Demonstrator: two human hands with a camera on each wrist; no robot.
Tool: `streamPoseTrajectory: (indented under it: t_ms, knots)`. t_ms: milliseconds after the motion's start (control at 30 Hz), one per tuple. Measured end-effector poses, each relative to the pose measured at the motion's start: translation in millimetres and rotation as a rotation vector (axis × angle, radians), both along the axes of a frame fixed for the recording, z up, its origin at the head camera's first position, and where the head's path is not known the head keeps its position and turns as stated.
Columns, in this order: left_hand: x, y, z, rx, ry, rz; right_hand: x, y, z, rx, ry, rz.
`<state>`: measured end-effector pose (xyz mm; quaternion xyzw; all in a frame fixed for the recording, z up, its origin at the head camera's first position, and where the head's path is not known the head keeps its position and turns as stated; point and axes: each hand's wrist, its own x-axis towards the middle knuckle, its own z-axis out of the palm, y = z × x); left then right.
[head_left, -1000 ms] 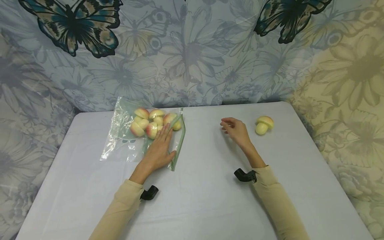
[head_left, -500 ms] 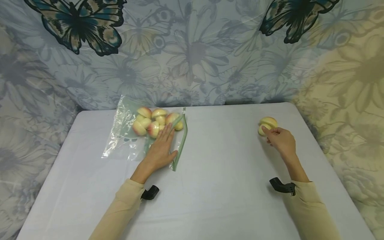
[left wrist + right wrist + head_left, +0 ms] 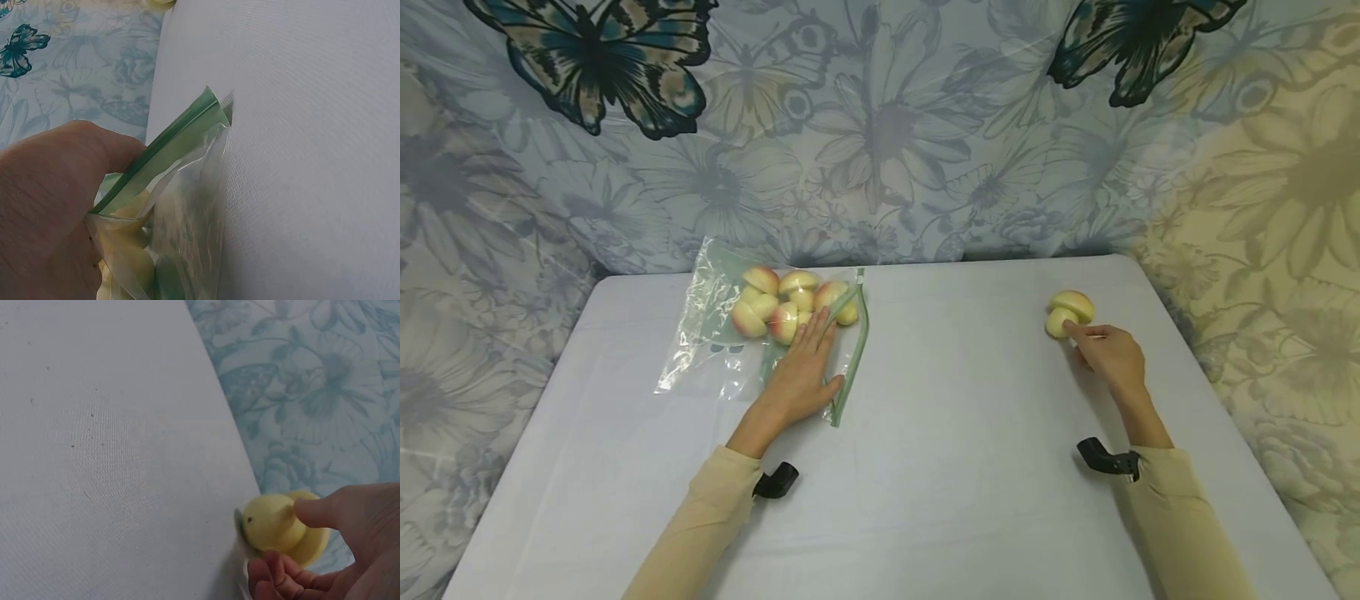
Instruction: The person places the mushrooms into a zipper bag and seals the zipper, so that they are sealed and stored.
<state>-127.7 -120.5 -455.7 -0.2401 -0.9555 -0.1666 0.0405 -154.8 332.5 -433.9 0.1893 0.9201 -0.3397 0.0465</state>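
My left hand lies with outstretched fingers on a clear zip bag with a green seal strip, on the left of the table. Several yellow-and-red toy mushrooms show through the plastic. Seen from the left wrist, the bag's green strip stands raised beside the thumb. On the right, my right hand pinches the stem of a single toy mushroom. The right wrist view shows the thumb against the pale yellow mushroom, with the other fingers curled by its underside.
A white cloth covers the table, whose back edge meets a wall of floral fabric with large butterflies. Black wrist cameras stick out from both sleeves.
My right hand has moved right from mid-table to the lone mushroom, and its thumb and fingers have closed on the stem. My left hand has stayed on the bag.
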Motion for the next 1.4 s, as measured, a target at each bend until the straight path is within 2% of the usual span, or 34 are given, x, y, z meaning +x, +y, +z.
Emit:
streamPoseTrajectory:
  t_ms: [333,533,733,933,1133,1233,1400]
  knots:
    - [-1.1,-1.0,-0.4,0.001,-0.003,-0.001,-10.4,-5,-4.3,0.021,-0.007,-0.042]
    - [-2.0,-0.9,-1.0,-0.004,-0.011,0.003,-14.5,-10,-8.2,0.044,0.025,-0.017]
    - [-2.5,-1.2,-1.4,-0.003,-0.013,0.002,-16.3,-14,-11.4,0.018,0.107,0.013]
    - [-2.1,-2.1,-1.7,-0.004,-0.019,0.009,-13.9,-21,-7.0,-0.052,0.272,0.034]
    - [-1.7,-1.7,-1.2,-0.002,-0.012,0.007,-13.5,-28,-2.3,-0.056,0.405,0.063]
    - [-1.6,-1.7,-1.7,-0.002,-0.017,0.008,-14.8,-30,-0.8,-0.081,0.421,0.069]
    - [-1.9,-1.8,-2.7,0.003,-0.020,0.009,-14.9,-32,2.5,-0.137,0.392,0.076]
